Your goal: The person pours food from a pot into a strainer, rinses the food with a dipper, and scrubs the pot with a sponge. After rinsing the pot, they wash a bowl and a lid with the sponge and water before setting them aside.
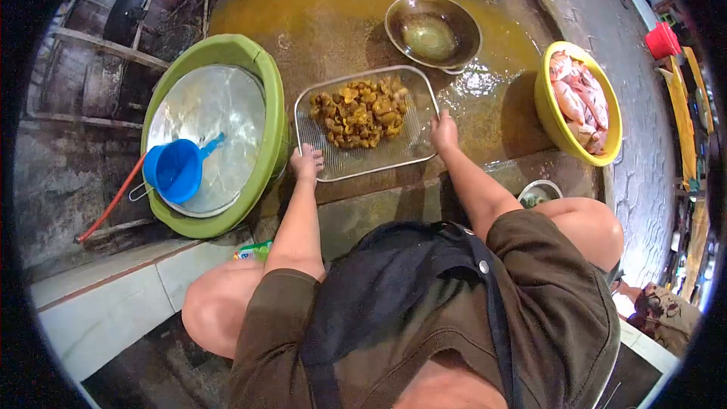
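A rectangular wire mesh basket (418, 135) with a metal rim is held level in front of me, over the wet floor. Its middle carries a heap of glossy yellow-brown pieces (362, 112) that look like cut meat or offal. My left hand (307, 161) grips the near left corner of the rim, fingers curled over it. On the opposite side, my right hand (444, 133) is closed around the right rim. Just beyond the basket stands a metal wok (463, 36) with some liquid in its bottom.
Left of the basket stands a big green tub (270, 98) of water, a blue dipper (174, 172) in it. A yellow basin (547, 102) of pinkish raw meat or fish sits at right. A small bowl (540, 188) lies by my right knee, a green packet (254, 251) by my left.
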Demonstrator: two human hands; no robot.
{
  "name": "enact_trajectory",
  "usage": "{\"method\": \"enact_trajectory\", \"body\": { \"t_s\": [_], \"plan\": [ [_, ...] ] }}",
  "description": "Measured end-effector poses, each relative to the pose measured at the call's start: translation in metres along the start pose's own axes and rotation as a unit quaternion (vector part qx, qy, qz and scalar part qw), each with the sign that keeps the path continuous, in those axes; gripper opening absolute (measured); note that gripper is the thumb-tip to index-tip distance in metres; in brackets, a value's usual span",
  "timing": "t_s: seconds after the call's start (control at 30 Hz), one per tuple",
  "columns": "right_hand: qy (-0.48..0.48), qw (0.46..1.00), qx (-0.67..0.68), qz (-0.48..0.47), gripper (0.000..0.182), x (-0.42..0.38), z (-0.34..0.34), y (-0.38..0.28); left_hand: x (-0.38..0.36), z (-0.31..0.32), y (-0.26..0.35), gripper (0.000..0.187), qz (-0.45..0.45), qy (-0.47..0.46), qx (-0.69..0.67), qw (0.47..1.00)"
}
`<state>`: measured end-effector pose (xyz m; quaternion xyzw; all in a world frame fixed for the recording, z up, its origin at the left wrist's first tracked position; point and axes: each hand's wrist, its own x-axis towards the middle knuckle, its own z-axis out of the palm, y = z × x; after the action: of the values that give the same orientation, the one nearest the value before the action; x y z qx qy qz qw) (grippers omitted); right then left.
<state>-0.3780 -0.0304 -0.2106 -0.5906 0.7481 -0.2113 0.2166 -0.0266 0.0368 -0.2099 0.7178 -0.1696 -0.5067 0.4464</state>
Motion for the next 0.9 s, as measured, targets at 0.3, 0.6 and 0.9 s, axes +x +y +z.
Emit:
{"method": "enact_trajectory", "body": {
  "t_s": [0.3, 0.6, 0.9],
  "plan": [
    [0.125, 0.988, 0.052, -0.070, 0.018, 0.007, -0.016, 0.001, -0.033, 0.015, 0.009, 0.035, 0.092, 0.015, 0.020, 0.995],
    [0.099, 0.993, 0.011, -0.068, 0.019, -0.002, -0.005, 0.013, -0.017, 0.011, -0.012, 0.046, 0.079, 0.029, 0.056, 0.995],
    [-0.009, 1.000, -0.008, -0.017, 0.021, 0.001, 0.018, 0.016, -0.016, -0.001, -0.013, 0.049, 0.013, 0.051, 0.082, 0.995]
  ]
}}
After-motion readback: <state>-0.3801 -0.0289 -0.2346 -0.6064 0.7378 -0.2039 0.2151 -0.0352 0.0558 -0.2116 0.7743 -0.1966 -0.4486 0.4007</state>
